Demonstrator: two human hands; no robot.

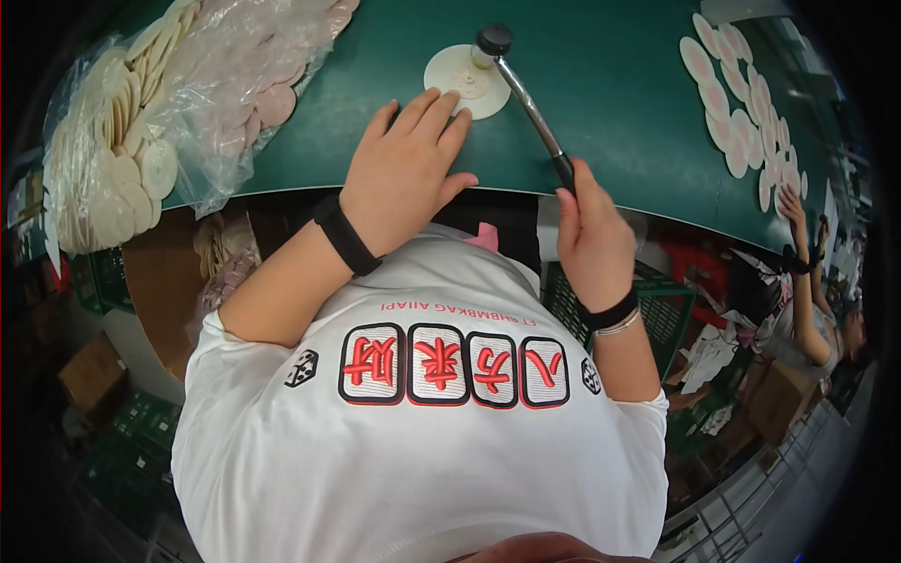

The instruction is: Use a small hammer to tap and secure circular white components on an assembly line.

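A round white disc (489, 104) lies on the green work surface in front of me, with small marks around its middle. My left hand (399, 159) is open, palm down, its fingertips resting on the disc's near edge. My right hand (593, 246) is closed around the black grip of a mallet (531, 106) with a shiny metal shaft. The mallet's black head is over the disc's far right part. Beneath the head shows a pale yellowish face, close to the disc; whether it touches, I cannot tell.
The green table (601, 84) has a curved-looking near edge. At left, clear plastic bags (202, 113) hold cream and pink discs. Several pink-centred white discs (741, 103) lie at right, where another person's hand (793, 208) reaches. Below stands a green crate (662, 305).
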